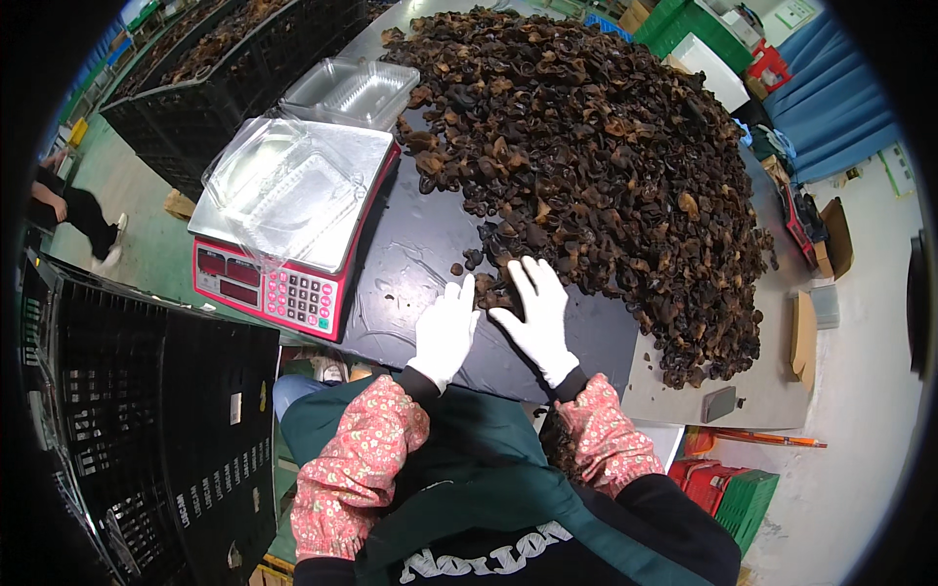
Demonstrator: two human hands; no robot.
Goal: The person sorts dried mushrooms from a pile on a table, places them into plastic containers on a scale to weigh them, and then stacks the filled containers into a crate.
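Note:
A large heap of brown-black wood ear mushrooms (586, 154) covers much of the table before me. My left hand (444, 333), in a white glove, is at the heap's near edge, fingers stretched forward beside a few loose mushroom pieces (492, 291). Also gloved in white, my right hand (538, 311) rests against the near side of the heap with its thumb spread from the fingers. Neither hand visibly grips anything. To the left, a red electronic scale (267, 282) carries a clear plastic clamshell box (293, 187) on its steel plate.
Behind the scale lie more clear plastic trays (359, 91). Black plastic crates stand at the far left (212, 102) and near left (212, 410). A phone-like dark object (719, 404) lies at the table's right corner. A seated person's leg (91, 216) shows at left.

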